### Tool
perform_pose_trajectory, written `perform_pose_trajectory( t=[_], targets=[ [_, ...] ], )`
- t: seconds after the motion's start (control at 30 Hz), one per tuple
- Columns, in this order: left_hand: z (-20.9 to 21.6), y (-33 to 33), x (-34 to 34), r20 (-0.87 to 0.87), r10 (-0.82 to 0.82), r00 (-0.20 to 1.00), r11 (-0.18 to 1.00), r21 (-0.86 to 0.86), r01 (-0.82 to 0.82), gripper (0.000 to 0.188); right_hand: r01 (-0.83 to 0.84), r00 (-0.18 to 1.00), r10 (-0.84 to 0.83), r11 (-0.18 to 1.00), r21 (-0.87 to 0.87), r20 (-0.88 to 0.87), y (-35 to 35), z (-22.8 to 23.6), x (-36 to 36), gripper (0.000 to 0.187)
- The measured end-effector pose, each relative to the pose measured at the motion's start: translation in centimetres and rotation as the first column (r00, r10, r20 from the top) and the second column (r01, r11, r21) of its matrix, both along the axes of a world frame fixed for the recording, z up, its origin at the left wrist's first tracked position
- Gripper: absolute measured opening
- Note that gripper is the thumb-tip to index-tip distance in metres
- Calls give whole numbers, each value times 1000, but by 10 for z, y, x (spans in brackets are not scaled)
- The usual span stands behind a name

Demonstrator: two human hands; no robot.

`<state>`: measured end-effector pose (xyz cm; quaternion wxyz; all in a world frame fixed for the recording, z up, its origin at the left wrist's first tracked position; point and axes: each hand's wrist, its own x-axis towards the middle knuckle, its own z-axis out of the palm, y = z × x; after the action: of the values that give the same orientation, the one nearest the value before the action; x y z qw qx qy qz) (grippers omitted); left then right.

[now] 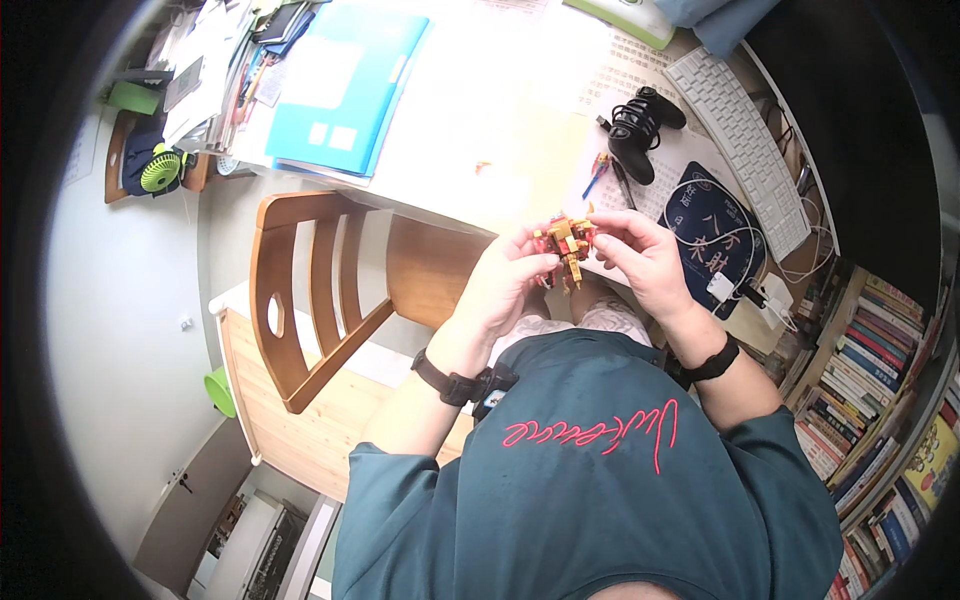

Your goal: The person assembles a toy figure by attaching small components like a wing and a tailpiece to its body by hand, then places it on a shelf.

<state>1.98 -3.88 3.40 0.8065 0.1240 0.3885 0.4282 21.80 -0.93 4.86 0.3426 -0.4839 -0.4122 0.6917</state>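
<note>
Between my two hands, just off the desk's near edge, is a small gold and red toy figure (pixel 568 243) built of plastic pieces. My left hand (pixel 505 272) pinches its left side with thumb and fingers. On the other side, my right hand (pixel 640 255) grips the figure's right edge with thumb and fingertips. Its lower tip points toward my body. Past the figure on the desk lie a small blue and red toy piece (pixel 597 174) and a dark pen-like stick (pixel 624 184).
A wooden chair (pixel 330 290) stands to the left of my hands. On the desk (pixel 450 130) are a blue folder (pixel 345 90), a black game controller (pixel 640 130) with its cable wound round it, a white keyboard (pixel 740 140) and a dark blue mouse pad (pixel 708 225). Bookshelves (pixel 870 370) stand at right.
</note>
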Motion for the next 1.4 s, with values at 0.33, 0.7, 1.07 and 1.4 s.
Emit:
perform_pose_trajectory(
  t=[0.33,0.7,1.07,1.4],
  targets=[
    [8,3,3,63,5,998,1000,-27,-3,49,0,1000,0,1000,-20,6,-1,0,3,23],
    [10,5,8,81,6,997,996,-93,2,43,75,988,-90,990,-119,-122,-2,-6,4,17],
    [5,3,3,67,-39,997,998,-36,42,41,48,992,-61,993,-110,-115,0,-4,2,17],
    [-5,-1,-4,151,30,988,982,-187,-1,47,55,993,-71,986,-159,-99,6,-7,6,16]
  ],
)
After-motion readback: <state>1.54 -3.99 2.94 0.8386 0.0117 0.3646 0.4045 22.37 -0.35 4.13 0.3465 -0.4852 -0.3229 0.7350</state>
